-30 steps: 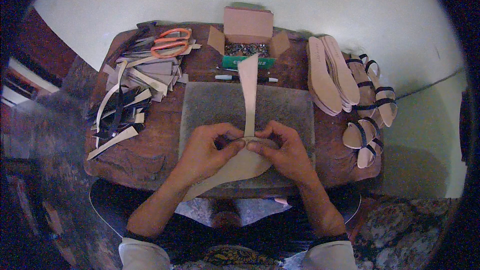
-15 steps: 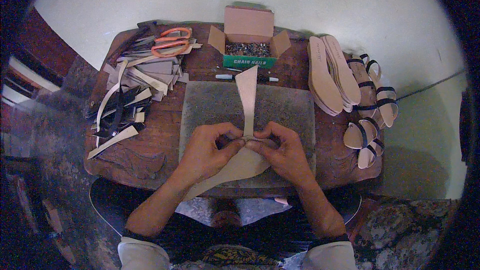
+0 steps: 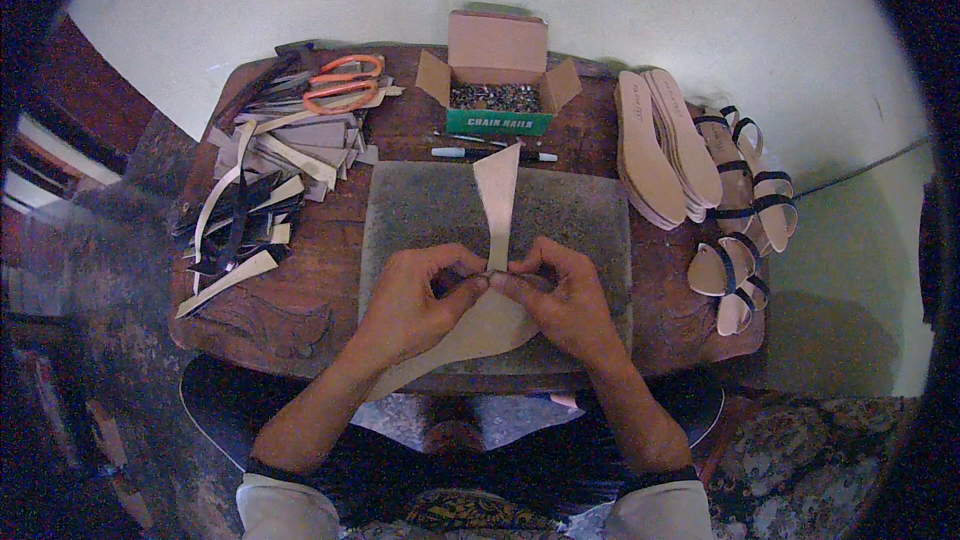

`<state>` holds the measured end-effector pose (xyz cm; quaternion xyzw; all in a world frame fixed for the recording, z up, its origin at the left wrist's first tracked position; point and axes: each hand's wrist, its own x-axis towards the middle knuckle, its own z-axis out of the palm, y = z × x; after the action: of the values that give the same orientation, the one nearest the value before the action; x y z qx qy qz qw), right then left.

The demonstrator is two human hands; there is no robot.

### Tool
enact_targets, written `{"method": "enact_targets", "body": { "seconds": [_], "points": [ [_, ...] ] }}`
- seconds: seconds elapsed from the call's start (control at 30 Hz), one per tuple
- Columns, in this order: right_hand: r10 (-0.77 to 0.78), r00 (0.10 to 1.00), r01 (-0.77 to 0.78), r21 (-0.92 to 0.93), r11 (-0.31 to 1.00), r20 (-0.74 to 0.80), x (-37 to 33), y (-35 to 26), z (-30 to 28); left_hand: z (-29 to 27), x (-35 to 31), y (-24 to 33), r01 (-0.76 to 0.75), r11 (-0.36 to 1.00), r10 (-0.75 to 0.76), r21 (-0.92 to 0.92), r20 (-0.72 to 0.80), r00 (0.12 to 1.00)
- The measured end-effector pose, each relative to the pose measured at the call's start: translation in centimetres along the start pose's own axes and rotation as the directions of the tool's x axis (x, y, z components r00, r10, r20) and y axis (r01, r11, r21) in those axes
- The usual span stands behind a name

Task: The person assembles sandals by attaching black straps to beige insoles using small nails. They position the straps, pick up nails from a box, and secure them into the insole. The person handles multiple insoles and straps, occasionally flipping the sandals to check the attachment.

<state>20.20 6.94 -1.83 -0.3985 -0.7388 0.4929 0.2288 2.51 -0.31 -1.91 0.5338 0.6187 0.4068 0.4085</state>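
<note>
My left hand (image 3: 425, 295) and my right hand (image 3: 560, 302) meet over a grey board. Between their thumbs and forefingers they pinch the narrow lower part of a pale sandal strap (image 3: 498, 195). The strap's wide end points away from me, standing above the board. Under both hands lies a beige shoe sole (image 3: 470, 335), slanting from lower left to right. The pinch sits at its far edge, and my fingers hide how strap and sole meet there.
The grey board (image 3: 415, 200) rests on a wooden table (image 3: 325, 240). Beyond it are a pen (image 3: 447, 152) and an open box of nails (image 3: 497, 120). Orange-handled scissors (image 3: 340, 95) top strap scraps (image 3: 310, 145) at left. Stacked soles (image 3: 650, 160) and strapped sandals (image 3: 725, 270) lie right.
The strap's wide far end has come slightly lower and nearer to me. Both hands stay almost in place, still pinching at the sole's far edge.
</note>
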Motion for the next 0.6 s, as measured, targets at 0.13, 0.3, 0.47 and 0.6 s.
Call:
{"method": "enact_targets", "body": {
  "seconds": [0.13, 0.3, 0.47, 0.6],
  "points": [
    [0.071, 0.997, -0.072, 0.086, 0.994, 0.015, 0.0, -0.1, 0.0, -0.1, 0.0, 0.1, -0.007, 1.000, 0.007, 0.000, 0.015, 1.000],
    [0.120, 0.990, -0.133, 0.199, 0.971, 0.078, 0.1, -0.9, -0.5, -0.1, 0.1, -0.1, -0.039, 0.995, 0.041, -0.091, 0.021, 0.999],
    [0.106, 0.986, -0.133, 0.208, 0.969, 0.131, 0.3, -0.3, -1.5, -0.3, 0.2, 0.1, -0.061, 0.993, 0.062, -0.101, 0.009, 0.998],
    [0.093, 0.983, -0.123, 0.192, 0.974, 0.158, 0.2, -0.4, -1.5, -0.7, 0.0, 1.3, 0.054, 0.989, -0.046, -0.137, 0.061, 0.997]
  ]
}}
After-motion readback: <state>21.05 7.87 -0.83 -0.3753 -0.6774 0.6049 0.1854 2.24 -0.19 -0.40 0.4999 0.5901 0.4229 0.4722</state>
